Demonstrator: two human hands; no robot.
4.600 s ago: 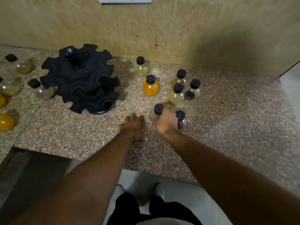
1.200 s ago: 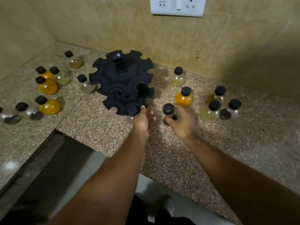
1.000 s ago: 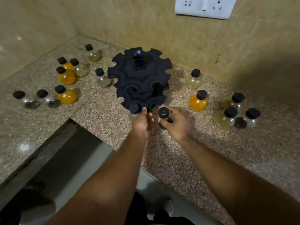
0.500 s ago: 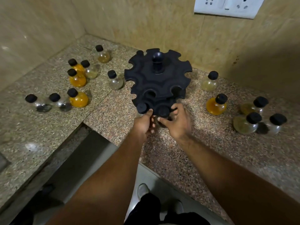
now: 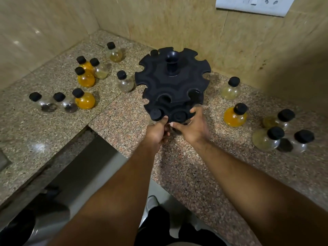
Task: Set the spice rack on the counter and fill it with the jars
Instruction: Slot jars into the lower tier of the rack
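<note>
Since half a second ago, the right hand (image 5: 192,129) has pushed its jar further into the lower tier of the spice rack (image 5: 173,87), so that only the black cap (image 5: 179,115) shows in a front slot. The fingers are spread around the rack's near edge, touching it; whether they still pinch the jar cannot be told. The left hand (image 5: 157,133) is curled just beside it, its thumb against the neighbouring seated jar's cap (image 5: 155,114). The rack stands upright on the counter (image 5: 124,119), near the back wall. Eight loose jars (image 5: 84,101) sit toward the counter's left edge and back corner, and five more jars (image 5: 235,115) toward its right edge.
</note>
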